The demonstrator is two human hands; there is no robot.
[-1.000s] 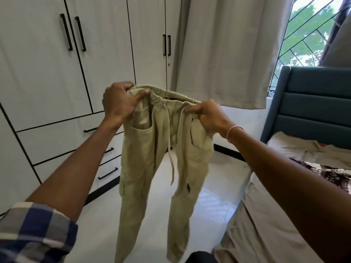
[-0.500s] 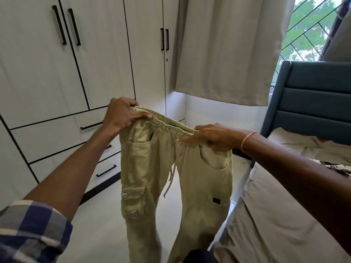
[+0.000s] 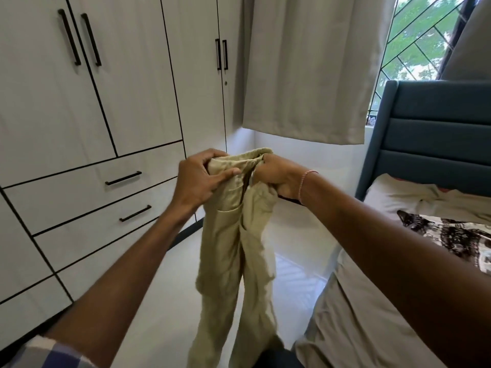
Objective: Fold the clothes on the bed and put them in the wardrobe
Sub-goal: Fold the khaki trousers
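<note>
A pair of khaki cargo trousers point(image 3: 233, 251) hangs in the air in front of me, folded lengthwise with one leg against the other. My left hand point(image 3: 198, 179) grips the waistband on the left side, thumb over the cloth. My right hand point(image 3: 279, 176) grips the waistband on the right, close beside the left hand. The trouser legs dangle toward the floor between the white wardrobe point(image 3: 87, 123) and the bed point(image 3: 353, 322). The wardrobe doors and drawers are closed. On the bed lie a black-and-white patterned garment point(image 3: 451, 235) and a cream garment point(image 3: 414, 197).
The blue padded headboard point(image 3: 430, 134) stands at the right. A grey curtain point(image 3: 305, 65) hangs over the window behind. White floor point(image 3: 164, 301) runs between wardrobe and bed.
My hands have come together, bringing the two sides of the waistband against each other. The trousers, spread wide before, now hang doubled lengthwise and lower.
</note>
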